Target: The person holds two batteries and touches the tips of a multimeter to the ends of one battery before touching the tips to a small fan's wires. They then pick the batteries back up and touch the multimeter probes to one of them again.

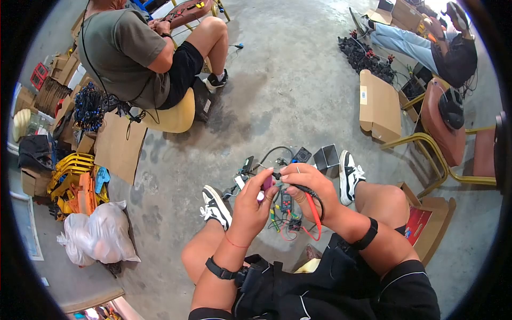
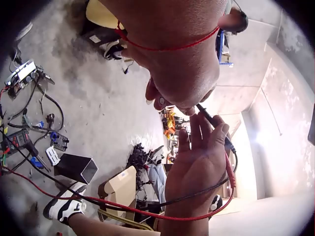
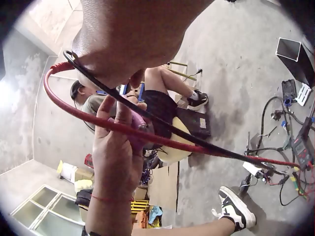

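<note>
My left hand (image 1: 252, 201) grips a small purple-pink object (image 1: 267, 183) with a white end; its kind I cannot tell. Close beside it, my right hand (image 1: 318, 193) holds the test probes of a multimeter, with the black probe (image 2: 205, 113) pointing at the left hand's fingertips. The red test lead (image 1: 314, 210) loops below the right palm, and the black lead (image 3: 162, 123) runs along with it. Both leads go down towards the multimeter (image 1: 287, 200) on the floor between the feet.
An open black box (image 1: 326, 158), a small black unit (image 1: 302, 154) and tangled cables lie around the multimeter. White plastic bags (image 1: 106, 232) are at left. A flattened carton (image 1: 380, 105) and a chair (image 1: 445, 125) stand at right. Two other people sit further off.
</note>
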Demonstrator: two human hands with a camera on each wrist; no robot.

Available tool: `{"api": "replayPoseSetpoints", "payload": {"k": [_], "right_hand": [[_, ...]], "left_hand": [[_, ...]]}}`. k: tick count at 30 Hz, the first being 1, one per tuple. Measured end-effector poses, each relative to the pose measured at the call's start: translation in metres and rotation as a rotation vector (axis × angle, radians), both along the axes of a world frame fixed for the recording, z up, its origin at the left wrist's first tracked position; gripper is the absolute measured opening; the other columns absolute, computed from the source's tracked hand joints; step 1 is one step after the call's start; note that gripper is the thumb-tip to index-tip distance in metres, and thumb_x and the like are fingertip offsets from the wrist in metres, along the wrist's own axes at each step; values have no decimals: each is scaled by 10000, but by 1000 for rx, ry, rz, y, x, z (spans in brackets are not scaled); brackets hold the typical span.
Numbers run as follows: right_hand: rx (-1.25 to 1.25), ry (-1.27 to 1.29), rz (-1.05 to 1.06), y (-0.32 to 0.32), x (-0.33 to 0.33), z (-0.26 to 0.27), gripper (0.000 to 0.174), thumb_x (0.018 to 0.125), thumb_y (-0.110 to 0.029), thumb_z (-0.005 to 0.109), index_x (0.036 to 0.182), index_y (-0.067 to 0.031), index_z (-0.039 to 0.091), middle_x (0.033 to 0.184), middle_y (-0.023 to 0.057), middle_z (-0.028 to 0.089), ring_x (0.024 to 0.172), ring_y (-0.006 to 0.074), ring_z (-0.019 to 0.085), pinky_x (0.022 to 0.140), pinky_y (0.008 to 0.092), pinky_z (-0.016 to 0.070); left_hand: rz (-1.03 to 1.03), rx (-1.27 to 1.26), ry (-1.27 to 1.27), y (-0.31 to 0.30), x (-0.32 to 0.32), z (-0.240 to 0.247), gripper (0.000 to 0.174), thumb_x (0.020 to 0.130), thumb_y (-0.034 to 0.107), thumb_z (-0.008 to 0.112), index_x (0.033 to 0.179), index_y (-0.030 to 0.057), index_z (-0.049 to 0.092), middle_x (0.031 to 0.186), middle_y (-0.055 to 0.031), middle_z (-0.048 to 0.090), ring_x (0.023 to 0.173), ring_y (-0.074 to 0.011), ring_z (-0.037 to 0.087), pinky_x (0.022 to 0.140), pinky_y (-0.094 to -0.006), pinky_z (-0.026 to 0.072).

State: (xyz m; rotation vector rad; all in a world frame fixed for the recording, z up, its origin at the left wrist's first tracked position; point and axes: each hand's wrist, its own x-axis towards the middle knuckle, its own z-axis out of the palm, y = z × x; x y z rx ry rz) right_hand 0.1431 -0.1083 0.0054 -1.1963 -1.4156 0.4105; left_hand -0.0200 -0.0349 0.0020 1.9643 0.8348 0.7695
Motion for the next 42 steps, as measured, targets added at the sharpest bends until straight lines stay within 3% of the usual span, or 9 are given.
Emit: {"api": "replayPoseSetpoints", "payload": {"k": [3, 10, 19, 25, 27, 31, 34, 36, 42], "right_hand": [[12, -36, -1, 0, 1, 0, 173, 897, -78, 625, 1060, -25, 606, 1066, 171, 641, 969, 308, 627, 847, 378, 498], [96, -149, -24, 1, -2, 7, 187, 860, -74, 657, 1037, -29, 612, 1040, 156, 645, 938, 306, 627, 816, 394, 495], [133, -241, -117, 1, -7, 11, 327, 774, -96, 733, 1064, -13, 606, 965, 154, 641, 872, 324, 629, 777, 389, 517], [131, -235, -148, 2, -6, 14, 397, 758, -111, 747, 1111, 3, 606, 965, 148, 642, 863, 319, 631, 762, 384, 524], [111, -346, -161, 0, 0, 11, 441, 745, -98, 747, 1149, 1, 600, 887, 120, 624, 797, 295, 612, 695, 368, 514], [-35, -488, -282, -1, 5, 13, 440, 738, -105, 741, 1153, -27, 618, 799, 83, 575, 720, 264, 564, 627, 354, 476], [-22, -516, -353, 3, 6, 1, 356, 765, -172, 721, 1098, -65, 653, 757, 61, 536, 679, 244, 519, 599, 345, 439], [-122, -603, -225, -1, 5, 6, 224, 799, -247, 690, 932, -70, 659, 779, 67, 554, 696, 237, 530, 624, 349, 442], [-460, -715, -234, 3, 2, -16, 289, 806, -303, 684, 730, -54, 557, 724, 112, 587, 713, 280, 600, 612, 370, 489]], "left_hand": [[-11, -43, 32, -1, 1, 5, 396, 875, 79, 665, 1250, 76, 539, 995, -147, 622, 818, -248, 623, 719, -325, 502], [-11, -54, 16, -1, 1, -2, 385, 884, 102, 660, 1248, 56, 542, 984, -148, 636, 837, -246, 644, 716, -312, 509], [102, -195, -35, -10, 6, -5, 332, 909, 84, 633, 1226, 26, 557, 969, -131, 670, 814, -154, 649, 707, -268, 511], [120, -356, -312, -6, 6, -15, 302, 939, 40, 560, 1234, -7, 512, 986, -100, 665, 776, -112, 596, 688, -239, 495], [83, -379, -304, 0, 1, -10, 316, 983, 103, 507, 1281, 32, 432, 1045, -122, 622, 879, -152, 624, 669, -251, 504], [122, -363, -405, 5, 0, -1, 284, 989, 108, 494, 1256, 33, 432, 1024, -133, 621, 771, -129, 585, 657, -258, 494], [116, -319, -411, 6, -1, -3, 291, 987, 92, 491, 1263, 38, 413, 1029, -144, 616, 756, -131, 570, 676, -269, 497], [102, -296, -418, 7, -1, -5, 297, 987, 85, 486, 1268, 41, 405, 1033, -149, 613, 783, -144, 587, 688, -273, 502], [-52, -115, -492, 7, -3, -8, 306, 976, 28, 476, 1272, 36, 397, 1078, -179, 596, 922, -219, 638, 777, -302, 528]]}}
